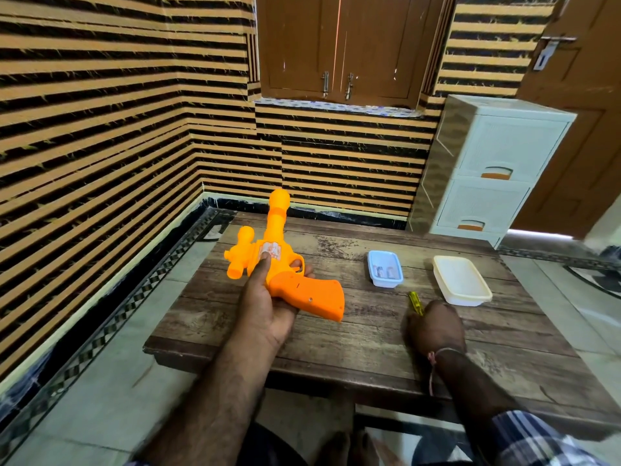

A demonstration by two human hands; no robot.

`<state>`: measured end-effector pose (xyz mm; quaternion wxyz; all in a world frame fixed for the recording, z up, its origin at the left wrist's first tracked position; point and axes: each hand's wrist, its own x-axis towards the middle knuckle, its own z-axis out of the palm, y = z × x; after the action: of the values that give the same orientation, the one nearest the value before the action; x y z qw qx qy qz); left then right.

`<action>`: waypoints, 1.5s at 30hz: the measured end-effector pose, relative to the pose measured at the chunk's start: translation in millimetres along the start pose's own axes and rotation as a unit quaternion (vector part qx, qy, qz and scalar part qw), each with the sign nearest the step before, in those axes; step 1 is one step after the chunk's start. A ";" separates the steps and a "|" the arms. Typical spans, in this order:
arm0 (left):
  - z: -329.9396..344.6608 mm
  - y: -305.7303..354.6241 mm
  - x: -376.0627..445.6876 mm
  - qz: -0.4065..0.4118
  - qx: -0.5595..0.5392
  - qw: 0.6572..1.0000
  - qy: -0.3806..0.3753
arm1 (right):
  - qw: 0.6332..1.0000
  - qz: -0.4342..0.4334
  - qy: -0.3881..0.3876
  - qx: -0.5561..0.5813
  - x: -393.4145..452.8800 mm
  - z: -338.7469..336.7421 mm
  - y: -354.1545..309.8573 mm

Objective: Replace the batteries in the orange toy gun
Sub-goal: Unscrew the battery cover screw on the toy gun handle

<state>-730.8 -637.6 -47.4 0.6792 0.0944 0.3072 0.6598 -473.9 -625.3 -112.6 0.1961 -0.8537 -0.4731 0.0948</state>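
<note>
Head camera, looking down at a low brown wooden table (353,331) set against a wall of orange and black stripes. I see the left hand (268,304) cradling a bright orange plastic toy gun (289,270) just above the table's left part, barrel pointing away from me, grip pointing right with a small screw hole showing on its side. The palm lies under the body, the thumb pressed flat on a sticker near the trigger, fingers wrapped round from below — a firm hold on the toy.

I judge the toy to be light, hollow, stiff moulded plastic, smooth enough to slip; the thick body where it is now held looks the best place to steady it, leaving the grip free for the screw.

The right hand (435,327) rests low on the table, knuckles up, fingers curled round the handle of a yellow-handled screwdriver (415,302), whose handle end pokes out beyond it. A thread circles that wrist.

Further off sit a small pale blue plastic tray (384,268) holding what look like batteries, and beside it a cream rectangular plastic container (461,280) — both well apart from the toy.
</note>
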 end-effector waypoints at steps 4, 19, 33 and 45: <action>-0.4 0.0 0.1 0.000 -0.007 1.000 0.003 | 1.000 0.000 0.000 -0.003 -1.7 -1.5 -1.1; -0.2 -2.7 1.3 0.000 -0.004 1.000 0.009 | 0.994 0.018 0.018 0.104 0.4 -11.6 -7.6; 7.4 -5.1 -7.7 -0.005 0.007 1.000 -0.004 | 0.764 -0.199 -0.192 0.583 -120.5 -86.2 -112.5; 11.2 -4.7 -12.8 -0.001 0.006 1.000 -0.014 | 0.794 -0.242 -0.136 0.542 -126.5 -92.6 -121.4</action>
<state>-720.0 -647.2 -37.3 0.6834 0.1073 0.3013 0.6562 -602.8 -697.2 19.8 0.5765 -0.4440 -0.5570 0.4003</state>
